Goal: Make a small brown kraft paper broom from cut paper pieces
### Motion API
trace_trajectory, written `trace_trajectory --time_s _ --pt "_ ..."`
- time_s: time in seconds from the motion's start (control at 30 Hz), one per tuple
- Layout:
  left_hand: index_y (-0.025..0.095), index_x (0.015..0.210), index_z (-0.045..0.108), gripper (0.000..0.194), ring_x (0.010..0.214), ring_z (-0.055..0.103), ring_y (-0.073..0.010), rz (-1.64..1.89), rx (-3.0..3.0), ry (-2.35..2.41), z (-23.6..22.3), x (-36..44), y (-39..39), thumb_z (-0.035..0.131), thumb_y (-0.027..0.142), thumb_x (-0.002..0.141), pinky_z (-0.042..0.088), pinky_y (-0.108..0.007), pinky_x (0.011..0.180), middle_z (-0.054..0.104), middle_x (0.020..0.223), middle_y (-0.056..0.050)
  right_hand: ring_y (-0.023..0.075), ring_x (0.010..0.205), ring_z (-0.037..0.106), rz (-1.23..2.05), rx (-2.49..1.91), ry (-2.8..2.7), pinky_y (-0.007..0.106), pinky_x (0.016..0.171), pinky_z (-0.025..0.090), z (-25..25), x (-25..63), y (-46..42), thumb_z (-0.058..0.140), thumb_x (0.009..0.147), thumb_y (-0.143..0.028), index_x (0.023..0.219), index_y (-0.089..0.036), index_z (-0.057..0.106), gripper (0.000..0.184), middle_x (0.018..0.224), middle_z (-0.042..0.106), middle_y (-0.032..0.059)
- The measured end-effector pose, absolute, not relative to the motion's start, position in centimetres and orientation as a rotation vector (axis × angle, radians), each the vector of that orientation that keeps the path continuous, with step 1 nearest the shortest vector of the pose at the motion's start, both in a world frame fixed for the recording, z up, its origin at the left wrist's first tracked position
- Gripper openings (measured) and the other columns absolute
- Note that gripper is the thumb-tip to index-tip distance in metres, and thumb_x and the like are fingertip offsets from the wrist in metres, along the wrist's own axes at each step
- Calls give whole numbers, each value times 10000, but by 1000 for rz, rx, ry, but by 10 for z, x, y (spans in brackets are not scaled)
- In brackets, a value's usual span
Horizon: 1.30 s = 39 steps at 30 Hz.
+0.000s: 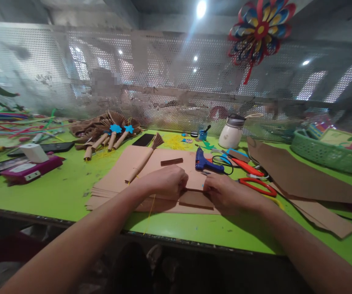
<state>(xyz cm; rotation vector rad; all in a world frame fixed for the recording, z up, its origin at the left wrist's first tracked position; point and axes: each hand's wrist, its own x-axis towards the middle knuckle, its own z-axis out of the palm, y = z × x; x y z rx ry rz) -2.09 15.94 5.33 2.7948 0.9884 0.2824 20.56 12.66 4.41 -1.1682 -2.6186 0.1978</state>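
A small brown paper strip (196, 199) lies between my hands near the table's front, with a folded edge along its far side. My left hand (172, 181) pinches its left end, and my right hand (224, 191) has its fingers curled on the right end. Beneath is a stack of brown paper sheets (108, 190). On that stack, beyond my hands, rest a narrow pleated paper strip (171, 161) and a rolled paper tube (140, 164) with a fringed end. A blue glue gun (205, 162) sits just past my right hand.
Red-handled scissors (258, 186) lie right of my right hand. Farther right are large brown sheets (304, 175) and a green basket (325, 153). A white bottle (231, 132) stands at the back. Finished paper pieces with blue flowers (115, 129) and a purple power strip (32, 168) are left.
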Motion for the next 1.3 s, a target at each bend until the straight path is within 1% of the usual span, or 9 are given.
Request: trace_trajectory --time_s 0.27,0.43,0.53,0.67,0.77,0.87,1.07,1.13,1.3 --pt "172 649 619 119 552 499 -148 266 2798 1047 56 -19 155 518 126 608 335 -254 527 624 635 -41 152 727 477 -56 -1050 -2709 263 624 330 41 202 122 495 777 -141 729 -166 557 83 786 538 52" --pt "181 731 641 164 648 529 -157 214 2774 1078 64 -17 152 517 173 625 352 -241 553 639 757 -37 164 730 462 -248 -1000 -2738 280 613 327 36 199 118 493 785 -169 716 -171 539 83 767 518 47" --pt "166 802 662 206 702 538 -152 290 2653 1074 64 -12 156 500 236 695 367 -232 595 639 827 -47 177 749 456 -312 -975 -2700 291 618 337 30 198 118 493 778 -157 716 -172 531 74 760 514 48" --pt "131 721 646 387 581 480 -116 431 2397 1051 56 -6 163 358 356 848 341 -226 556 597 662 -31 194 757 432 -457 -895 -2605 308 629 353 24 194 122 483 749 -114 708 -162 521 74 749 499 60" --pt "127 583 568 456 483 343 -92 456 2327 1072 54 -6 164 365 437 850 266 -237 487 441 509 14 198 739 407 -560 -822 -2536 320 633 359 26 192 124 473 747 -97 679 -159 510 99 721 475 61" --pt "139 541 495 450 478 290 -85 378 2273 1053 59 -7 160 408 479 823 228 -242 469 368 498 31 203 736 397 -601 -806 -2482 332 641 369 31 192 123 473 768 -107 667 -158 505 118 721 468 67" --pt "135 606 534 435 508 341 -88 344 2170 965 65 -8 154 455 520 793 261 -225 487 440 547 25 219 753 419 -449 -851 -2434 356 659 396 34 192 122 529 782 -230 713 -148 543 108 750 480 80" --pt "134 600 533 440 502 334 -85 349 2181 990 64 -8 155 463 526 787 253 -222 481 428 535 29 215 779 447 -296 -870 -2371 347 677 409 37 192 123 503 801 -188 789 -144 578 88 791 504 85" --pt "127 669 597 403 522 371 -92 376 2260 1033 64 -6 154 461 484 797 268 -212 491 478 559 22 198 872 524 188 -966 -2164 326 755 443 46 196 124 531 782 -168 1009 -164 593 236 939 573 88"
